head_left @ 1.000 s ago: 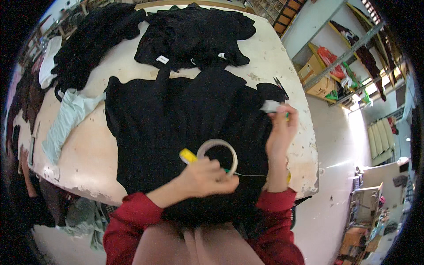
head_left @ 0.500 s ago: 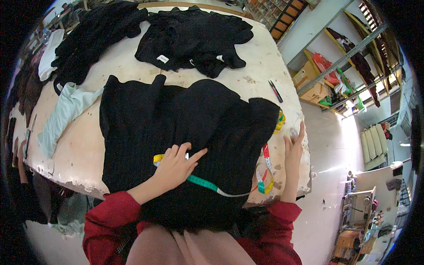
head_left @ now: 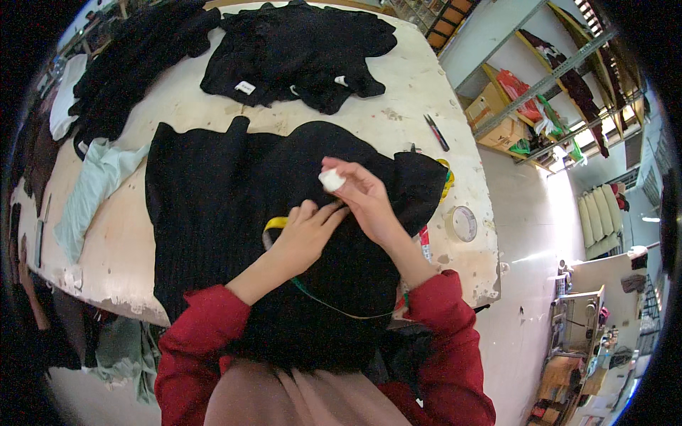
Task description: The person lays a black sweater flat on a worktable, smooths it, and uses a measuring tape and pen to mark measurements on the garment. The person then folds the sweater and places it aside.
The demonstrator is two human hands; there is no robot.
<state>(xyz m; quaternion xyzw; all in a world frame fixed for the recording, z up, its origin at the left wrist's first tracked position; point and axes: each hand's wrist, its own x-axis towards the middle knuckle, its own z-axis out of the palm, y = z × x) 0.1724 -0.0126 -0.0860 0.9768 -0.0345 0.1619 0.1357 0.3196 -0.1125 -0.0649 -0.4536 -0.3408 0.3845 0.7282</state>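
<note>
A black ribbed garment [head_left: 213, 184] lies spread on the table in front of me. My left hand [head_left: 302, 234] rests on it, fingers bent, holding a measuring tape [head_left: 275, 223]. A yellow loop of the tape stands out left of the hand, and a green stretch curves below it to the right. My right hand [head_left: 362, 195] is raised just above the garment, close to the left fingertips. Between its thumb and fingers is a small white piece of chalk [head_left: 332, 180]. Part of the tape is hidden under my hands and right forearm.
A roll of clear tape [head_left: 462, 224] and a small dark pointed tool [head_left: 436, 133] lie on the table [head_left: 474, 266] to the right. More black garments [head_left: 298, 53] are piled at the far side. Pale green cloth [head_left: 99, 188] lies left. Shelving [head_left: 540, 92] stands beyond the right edge.
My right hand has moved from the table's right side to over the garment, now with the white chalk. The tape roll is uncovered. My left hand has shifted slightly right and up.
</note>
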